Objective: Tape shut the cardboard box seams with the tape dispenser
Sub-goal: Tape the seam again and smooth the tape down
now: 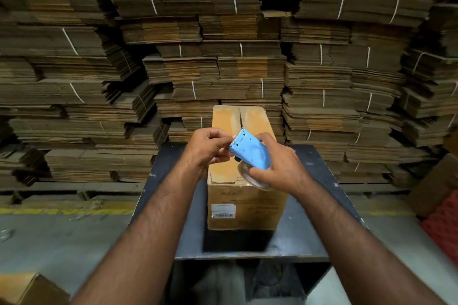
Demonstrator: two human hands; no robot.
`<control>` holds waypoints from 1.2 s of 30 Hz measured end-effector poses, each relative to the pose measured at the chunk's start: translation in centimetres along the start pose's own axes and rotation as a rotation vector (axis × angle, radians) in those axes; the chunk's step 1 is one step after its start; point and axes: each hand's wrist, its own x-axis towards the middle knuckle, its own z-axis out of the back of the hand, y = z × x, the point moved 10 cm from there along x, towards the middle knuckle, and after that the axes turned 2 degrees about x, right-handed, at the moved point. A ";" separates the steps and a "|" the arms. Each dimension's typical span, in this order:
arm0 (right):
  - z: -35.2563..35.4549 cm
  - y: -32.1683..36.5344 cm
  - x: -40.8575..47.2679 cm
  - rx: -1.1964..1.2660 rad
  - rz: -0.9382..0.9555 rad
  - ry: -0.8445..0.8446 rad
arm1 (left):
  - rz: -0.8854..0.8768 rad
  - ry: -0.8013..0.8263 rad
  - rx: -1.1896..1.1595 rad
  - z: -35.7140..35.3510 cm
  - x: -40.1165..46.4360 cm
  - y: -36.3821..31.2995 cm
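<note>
A tall brown cardboard box (244, 203) stands on a dark table (319, 195), its top flaps folded down with the centre seam running away from me. A white label is stuck low on its near face. Above the box top I hold a blue tape dispenser (250, 152) with a clear tape roll under it. My right hand (280, 164) grips the dispenser and roll from the right. My left hand (205, 147) pinches the loose tape end at the dispenser's toothed front edge.
Bundled stacks of flattened cardboard (223, 32) fill the whole background behind the table. A yellow floor line (62, 210) runs at the left. A box corner (27, 290) lies at the bottom left; red material (443, 220) and a leaning carton sit at the right.
</note>
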 end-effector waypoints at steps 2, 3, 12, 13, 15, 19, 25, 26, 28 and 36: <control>0.8 -0.4 0.6 -0.057 0.064 0.002 | -0.022 -0.047 0.024 -0.6 0.5 -0.6; 1.2 -0.8 0.8 -0.080 0.095 0.002 | -0.033 -0.072 0.041 -1.1 0.7 -0.8; 3.5 -6.1 3.8 -0.019 0.236 0.016 | -0.049 -0.223 0.055 -5.1 2.6 0.3; 3.2 -6.3 4.2 -0.023 0.244 0.015 | -0.051 -0.250 0.067 -5.0 2.7 0.4; 2.8 -6.3 5.0 -0.038 0.273 0.015 | -0.063 -0.324 0.110 -4.2 3.0 0.6; 2.0 -7.0 6.5 -0.119 0.374 0.063 | -0.062 -0.496 0.106 -2.1 2.7 2.2; -0.4 -7.7 7.2 -0.213 0.468 0.157 | 0.000 -0.580 0.128 -1.0 2.1 5.6; -0.7 -7.5 7.2 -0.222 0.467 0.169 | 0.001 -0.597 0.153 -0.9 2.0 5.6; -0.8 -7.6 7.3 -0.217 0.471 0.176 | 0.001 -0.637 0.178 -0.4 1.6 5.5; -3.3 -8.8 5.9 -0.392 0.449 0.349 | 0.135 -0.676 0.190 4.2 -0.9 9.7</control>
